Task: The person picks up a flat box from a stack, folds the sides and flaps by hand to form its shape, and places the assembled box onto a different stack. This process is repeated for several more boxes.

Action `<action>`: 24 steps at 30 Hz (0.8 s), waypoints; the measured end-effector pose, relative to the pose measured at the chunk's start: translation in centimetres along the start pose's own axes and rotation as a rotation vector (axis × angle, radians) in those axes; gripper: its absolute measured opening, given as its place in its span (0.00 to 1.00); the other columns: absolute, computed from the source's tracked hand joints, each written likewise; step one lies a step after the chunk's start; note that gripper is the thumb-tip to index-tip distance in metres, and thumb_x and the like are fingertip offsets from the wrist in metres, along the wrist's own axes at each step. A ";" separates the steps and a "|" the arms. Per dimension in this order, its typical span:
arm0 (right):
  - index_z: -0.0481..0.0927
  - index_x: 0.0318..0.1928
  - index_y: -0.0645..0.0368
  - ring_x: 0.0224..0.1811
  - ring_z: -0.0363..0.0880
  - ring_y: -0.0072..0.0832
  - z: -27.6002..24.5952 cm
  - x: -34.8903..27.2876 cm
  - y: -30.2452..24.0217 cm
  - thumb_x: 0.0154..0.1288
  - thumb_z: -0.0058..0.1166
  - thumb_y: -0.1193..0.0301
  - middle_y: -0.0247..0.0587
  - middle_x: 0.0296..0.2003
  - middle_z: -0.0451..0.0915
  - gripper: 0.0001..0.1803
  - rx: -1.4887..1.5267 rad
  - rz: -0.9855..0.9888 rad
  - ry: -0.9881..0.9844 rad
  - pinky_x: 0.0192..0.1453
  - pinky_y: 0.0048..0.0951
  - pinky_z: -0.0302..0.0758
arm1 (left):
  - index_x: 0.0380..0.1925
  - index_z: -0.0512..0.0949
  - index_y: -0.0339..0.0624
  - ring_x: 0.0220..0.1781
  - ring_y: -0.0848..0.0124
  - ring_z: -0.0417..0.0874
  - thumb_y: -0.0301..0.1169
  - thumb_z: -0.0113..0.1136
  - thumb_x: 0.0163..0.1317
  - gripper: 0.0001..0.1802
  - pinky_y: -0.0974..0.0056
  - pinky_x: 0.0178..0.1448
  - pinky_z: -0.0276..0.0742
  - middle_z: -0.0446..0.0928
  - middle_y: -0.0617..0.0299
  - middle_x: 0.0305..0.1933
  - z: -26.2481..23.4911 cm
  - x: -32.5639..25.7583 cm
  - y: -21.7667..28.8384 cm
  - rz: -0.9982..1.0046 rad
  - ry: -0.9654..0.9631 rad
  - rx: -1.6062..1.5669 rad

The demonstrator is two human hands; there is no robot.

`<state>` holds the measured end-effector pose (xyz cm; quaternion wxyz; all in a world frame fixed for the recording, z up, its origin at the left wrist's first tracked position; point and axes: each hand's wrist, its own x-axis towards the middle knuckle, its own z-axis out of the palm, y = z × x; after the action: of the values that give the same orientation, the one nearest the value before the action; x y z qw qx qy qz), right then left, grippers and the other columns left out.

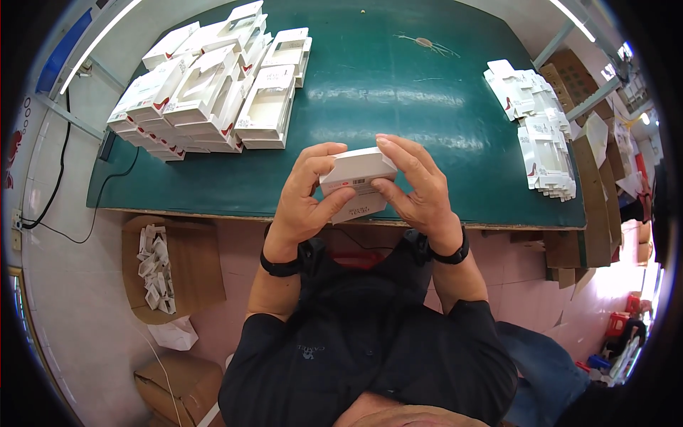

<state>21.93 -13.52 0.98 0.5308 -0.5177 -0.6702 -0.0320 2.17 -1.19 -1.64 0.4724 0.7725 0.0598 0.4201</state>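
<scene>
Between my two hands is a white cardboard box with small print and a red mark, held just over the near edge of the green table. My left hand grips its left side, thumb on the printed face. My right hand holds the right side, thumb on the same face and fingers along the far top edge. A flap with dark print hangs below the thumbs. The side of the box away from me is hidden.
Stacked white window boxes stand at the table's left. Flat, unfolded white cartons lie in overlapping piles at the right. A bundle of thin ties lies far back. Below left, a cardboard carton holds white pieces.
</scene>
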 end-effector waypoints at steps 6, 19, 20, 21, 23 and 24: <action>0.78 0.68 0.60 0.65 0.83 0.46 0.1 -0.3 0.2 0.62 0.74 0.76 0.51 0.63 0.83 0.34 0.007 -0.039 -0.003 0.66 0.42 0.81 | 0.53 0.74 0.40 0.64 0.65 0.80 0.22 0.75 0.63 0.22 0.63 0.62 0.83 0.74 0.50 0.68 -0.1 -0.1 -0.4 -0.009 -0.015 -0.019; 0.84 0.61 0.57 0.62 0.84 0.50 0.4 -0.2 0.1 0.54 0.75 0.80 0.45 0.57 0.86 0.30 0.038 -0.070 0.041 0.62 0.46 0.83 | 0.56 0.71 0.44 0.64 0.69 0.79 0.20 0.75 0.64 0.26 0.64 0.63 0.81 0.73 0.53 0.69 0.5 -0.4 -0.6 -0.041 0.015 -0.145; 0.84 0.61 0.57 0.62 0.84 0.50 0.3 -0.2 0.2 0.54 0.75 0.80 0.45 0.57 0.86 0.30 0.038 -0.069 0.041 0.62 0.46 0.83 | 0.57 0.71 0.44 0.64 0.69 0.79 0.20 0.75 0.63 0.26 0.64 0.63 0.81 0.73 0.53 0.69 0.6 -0.4 -0.6 -0.036 0.023 -0.149; 0.84 0.61 0.57 0.63 0.83 0.50 0.2 -0.2 0.2 0.56 0.74 0.79 0.46 0.57 0.86 0.30 -0.001 -0.086 0.013 0.64 0.45 0.83 | 0.57 0.71 0.44 0.64 0.69 0.79 0.20 0.75 0.63 0.26 0.64 0.63 0.81 0.73 0.53 0.69 0.7 -0.5 -0.6 -0.037 0.023 -0.149; 0.83 0.61 0.58 0.66 0.82 0.50 -0.1 -0.1 0.2 0.58 0.74 0.78 0.48 0.58 0.85 0.28 -0.079 -0.117 -0.041 0.66 0.45 0.81 | 0.59 0.71 0.44 0.64 0.67 0.80 0.20 0.75 0.63 0.28 0.62 0.64 0.81 0.72 0.52 0.70 0.8 -0.5 -0.6 -0.048 0.047 -0.169; 0.83 0.61 0.58 0.66 0.82 0.50 -0.1 -0.1 0.1 0.58 0.74 0.78 0.48 0.58 0.85 0.28 -0.079 -0.116 -0.042 0.66 0.45 0.81 | 0.60 0.71 0.44 0.65 0.67 0.80 0.20 0.75 0.63 0.29 0.62 0.65 0.81 0.72 0.52 0.71 0.9 -0.5 -0.5 -0.054 0.060 -0.178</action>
<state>22.07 -13.54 0.91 0.4933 -0.4988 -0.7083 -0.0783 2.67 -1.78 -2.55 0.5486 0.7126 0.0571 0.4336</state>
